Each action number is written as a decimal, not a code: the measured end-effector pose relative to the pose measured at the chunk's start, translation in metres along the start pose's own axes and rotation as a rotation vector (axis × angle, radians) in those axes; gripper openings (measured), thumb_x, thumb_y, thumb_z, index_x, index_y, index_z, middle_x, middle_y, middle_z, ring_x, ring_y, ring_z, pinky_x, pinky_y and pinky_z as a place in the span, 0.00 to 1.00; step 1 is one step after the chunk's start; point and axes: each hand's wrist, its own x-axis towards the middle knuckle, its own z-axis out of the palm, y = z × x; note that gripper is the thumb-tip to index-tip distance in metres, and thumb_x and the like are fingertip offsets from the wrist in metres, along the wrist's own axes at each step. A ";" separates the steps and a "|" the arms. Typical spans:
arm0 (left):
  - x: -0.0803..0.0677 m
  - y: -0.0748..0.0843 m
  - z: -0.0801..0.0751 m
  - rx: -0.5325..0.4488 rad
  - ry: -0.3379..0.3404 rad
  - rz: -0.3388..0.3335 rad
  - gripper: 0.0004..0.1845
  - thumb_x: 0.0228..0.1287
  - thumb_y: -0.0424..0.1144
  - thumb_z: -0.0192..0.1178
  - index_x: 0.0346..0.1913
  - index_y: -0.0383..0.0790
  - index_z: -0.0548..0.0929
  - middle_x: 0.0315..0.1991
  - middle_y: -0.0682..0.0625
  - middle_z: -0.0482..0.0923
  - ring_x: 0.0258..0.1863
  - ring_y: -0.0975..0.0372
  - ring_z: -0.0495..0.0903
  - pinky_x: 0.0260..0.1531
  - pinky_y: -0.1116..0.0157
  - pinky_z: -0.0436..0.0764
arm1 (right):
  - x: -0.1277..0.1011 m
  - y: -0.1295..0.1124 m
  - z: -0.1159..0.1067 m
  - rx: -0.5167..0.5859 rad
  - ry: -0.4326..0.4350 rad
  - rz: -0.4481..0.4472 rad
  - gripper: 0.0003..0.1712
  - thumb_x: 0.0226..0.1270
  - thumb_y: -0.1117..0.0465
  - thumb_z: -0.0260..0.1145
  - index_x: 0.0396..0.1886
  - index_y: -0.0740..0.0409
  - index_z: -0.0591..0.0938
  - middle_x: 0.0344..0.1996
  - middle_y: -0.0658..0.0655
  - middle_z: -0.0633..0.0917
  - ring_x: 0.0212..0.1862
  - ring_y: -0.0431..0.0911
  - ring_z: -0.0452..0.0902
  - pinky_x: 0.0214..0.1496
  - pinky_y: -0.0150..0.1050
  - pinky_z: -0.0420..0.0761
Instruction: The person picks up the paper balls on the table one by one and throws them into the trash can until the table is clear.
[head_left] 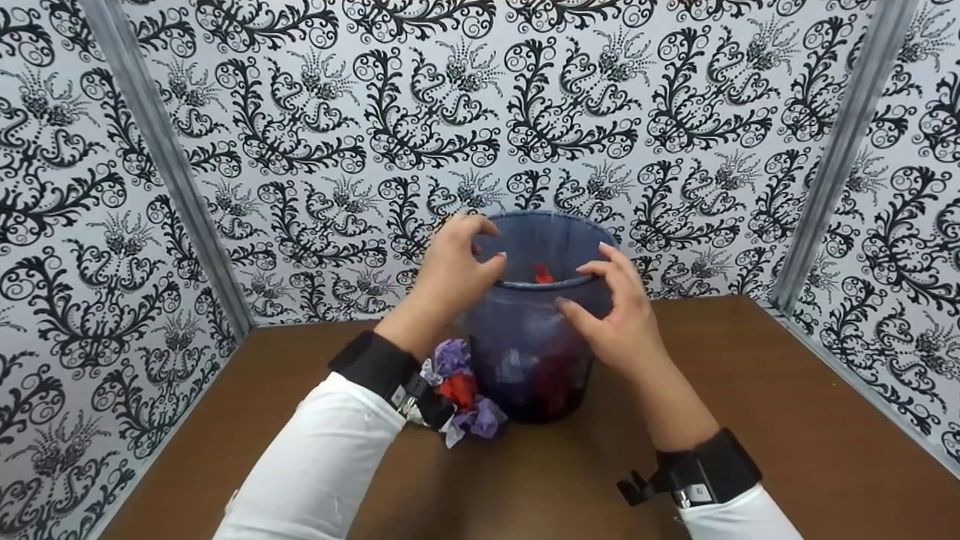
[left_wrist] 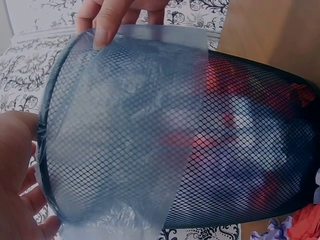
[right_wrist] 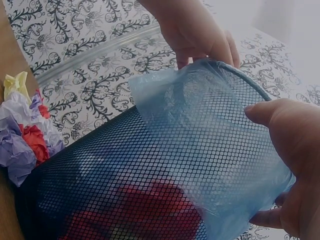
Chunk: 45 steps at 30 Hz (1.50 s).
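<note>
**Brown tabletop, patterned walls, mesh bin at centre**

Brown table point(head_left: 787, 420) boxed by black-and-white scrollwork walls point(head_left: 315, 112) left, far and right; near edge open, bare wood spare to the right. Blue mesh wastebasket point(head_left: 529, 352) upright at the far middle, close to the far wall. Left hand point(head_left: 454, 274) curled over the far-left rim, fingers pinching the thin blue plastic liner point(right_wrist: 220, 145). Right hand point(head_left: 619, 311) on the near-right rim, thumb and fingers pressing the liner against the mesh. Crumpled purple, red and white paper balls point(head_left: 461, 390) heaped just beside the bin's left foot, partly behind the left wrist. From the wrist views only: liner folded down outside the mesh, red and purple paper within, one yellow scrap point(right_wrist: 15, 85) in the heap.
</note>
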 end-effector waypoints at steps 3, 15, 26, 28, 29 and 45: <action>-0.001 -0.001 0.000 0.021 -0.005 0.014 0.14 0.57 0.40 0.68 0.45 0.50 0.79 0.41 0.56 0.73 0.40 0.63 0.73 0.38 0.66 0.78 | 0.000 0.000 -0.001 0.000 0.004 0.002 0.26 0.52 0.45 0.75 0.50 0.42 0.78 0.72 0.48 0.63 0.73 0.53 0.56 0.69 0.63 0.57; -0.038 -0.020 -0.018 0.129 0.087 0.216 0.13 0.58 0.46 0.65 0.43 0.46 0.80 0.43 0.55 0.76 0.42 0.62 0.75 0.44 0.64 0.77 | -0.001 0.001 0.000 0.004 0.013 -0.013 0.26 0.52 0.45 0.76 0.50 0.42 0.78 0.72 0.49 0.63 0.73 0.53 0.56 0.69 0.61 0.58; -0.081 -0.071 -0.005 0.149 -0.045 0.135 0.09 0.56 0.47 0.67 0.33 0.50 0.78 0.33 0.55 0.76 0.33 0.64 0.75 0.34 0.67 0.78 | -0.001 0.000 0.000 0.009 0.001 0.011 0.28 0.52 0.43 0.75 0.52 0.44 0.78 0.72 0.49 0.62 0.73 0.54 0.56 0.69 0.63 0.57; -0.087 -0.079 0.003 0.171 -0.109 0.115 0.10 0.55 0.48 0.68 0.36 0.51 0.78 0.36 0.56 0.77 0.37 0.65 0.76 0.39 0.65 0.78 | -0.001 -0.001 0.000 0.006 -0.002 0.013 0.29 0.52 0.43 0.75 0.52 0.45 0.78 0.72 0.48 0.62 0.73 0.54 0.56 0.69 0.63 0.57; -0.090 -0.082 0.007 0.186 -0.140 0.115 0.11 0.55 0.49 0.68 0.37 0.52 0.79 0.37 0.57 0.77 0.38 0.64 0.76 0.41 0.64 0.78 | -0.001 -0.001 0.000 0.003 -0.003 0.014 0.29 0.52 0.42 0.75 0.52 0.45 0.78 0.72 0.48 0.62 0.73 0.54 0.56 0.69 0.63 0.57; -0.127 -0.106 0.057 0.477 -0.383 0.270 0.21 0.46 0.50 0.68 0.45 0.47 0.83 0.42 0.56 0.79 0.44 0.60 0.78 0.53 0.47 0.70 | -0.001 0.001 0.001 0.007 0.002 0.004 0.27 0.52 0.45 0.75 0.51 0.44 0.78 0.72 0.50 0.63 0.73 0.55 0.55 0.69 0.63 0.57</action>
